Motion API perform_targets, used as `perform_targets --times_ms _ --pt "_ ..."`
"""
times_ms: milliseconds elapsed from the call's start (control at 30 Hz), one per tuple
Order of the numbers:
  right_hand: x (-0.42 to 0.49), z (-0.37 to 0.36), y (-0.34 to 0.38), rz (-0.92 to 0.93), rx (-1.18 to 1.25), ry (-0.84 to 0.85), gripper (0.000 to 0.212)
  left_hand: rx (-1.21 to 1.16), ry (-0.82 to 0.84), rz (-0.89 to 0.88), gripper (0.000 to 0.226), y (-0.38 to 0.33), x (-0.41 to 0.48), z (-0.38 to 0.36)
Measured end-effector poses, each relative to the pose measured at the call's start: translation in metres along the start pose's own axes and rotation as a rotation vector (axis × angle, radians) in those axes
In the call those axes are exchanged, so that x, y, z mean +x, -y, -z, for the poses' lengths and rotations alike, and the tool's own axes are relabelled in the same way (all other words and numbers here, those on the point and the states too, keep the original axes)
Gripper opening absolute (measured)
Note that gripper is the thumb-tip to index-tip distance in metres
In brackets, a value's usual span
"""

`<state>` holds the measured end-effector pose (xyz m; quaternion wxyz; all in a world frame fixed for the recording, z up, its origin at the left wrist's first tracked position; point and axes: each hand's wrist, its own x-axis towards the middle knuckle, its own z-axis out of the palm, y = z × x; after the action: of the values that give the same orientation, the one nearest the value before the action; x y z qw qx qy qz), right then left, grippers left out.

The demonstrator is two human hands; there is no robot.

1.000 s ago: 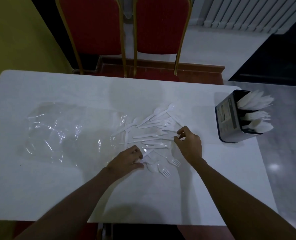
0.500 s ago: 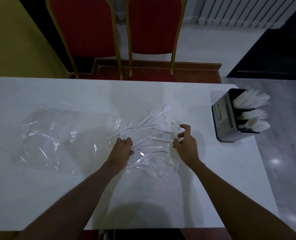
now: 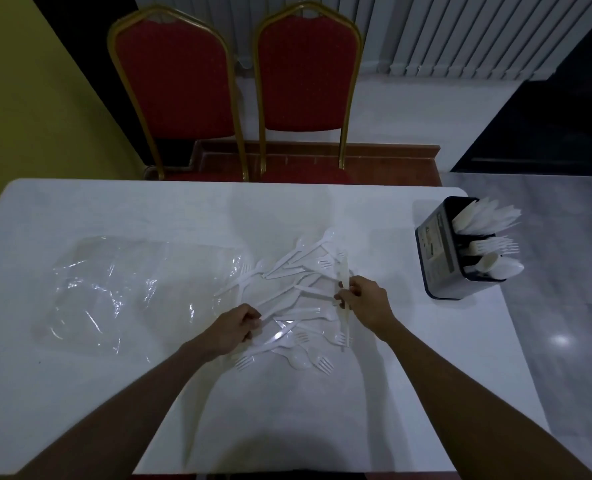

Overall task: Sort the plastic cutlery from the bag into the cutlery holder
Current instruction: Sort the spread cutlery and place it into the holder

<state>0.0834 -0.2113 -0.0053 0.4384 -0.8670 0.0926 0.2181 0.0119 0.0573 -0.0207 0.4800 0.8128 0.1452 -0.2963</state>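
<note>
A loose pile of white plastic cutlery (image 3: 298, 271) lies on the white table (image 3: 80, 209), with forks, knives and spoons mixed together. My right hand (image 3: 365, 301) grips a small upright bundle of white knives (image 3: 343, 282) at the pile's right side. At the pile's near left, my left hand (image 3: 235, 327) pinches the handle end of one long white knife (image 3: 280, 304). The empty clear plastic bag (image 3: 131, 289) lies flat to the left. The black cutlery holder (image 3: 439, 254) stands at the table's right edge with several knives, forks and spoons sorted in it.
Two red chairs with gold frames (image 3: 239, 91) stand behind the table's far edge. The holder stands close to the table's right edge (image 3: 495, 299), beyond which is grey tiled floor (image 3: 564, 306). A yellow wall (image 3: 28, 98) is at the left.
My right hand has gathered knives into an upright bundle. My left hand moved from the near forks into the pile and took hold of a knife. The view shifted slightly.
</note>
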Motion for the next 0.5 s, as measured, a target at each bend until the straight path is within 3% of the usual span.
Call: perform_targets --times_ms 167,300,433,500 --pt "-0.005 0.006 0.007 -0.122 0.318 0.053 0.016 -0.316 0.249 0.142 0.014 -0.011 -0.017 0.003" --pt "-0.004 -0.002 0.006 -0.195 0.266 0.117 0.016 -0.556 0.216 0.206 0.01 -0.019 -0.012 -0.005" --pt "0.0 -0.015 0.002 -0.216 0.178 0.14 0.016 -0.358 0.14 0.253 0.02 -0.031 0.0 -0.024" --pt "0.0 -0.018 0.002 -0.233 0.163 0.133 0.014 -0.216 0.032 0.235 0.014 -0.033 0.003 -0.032"
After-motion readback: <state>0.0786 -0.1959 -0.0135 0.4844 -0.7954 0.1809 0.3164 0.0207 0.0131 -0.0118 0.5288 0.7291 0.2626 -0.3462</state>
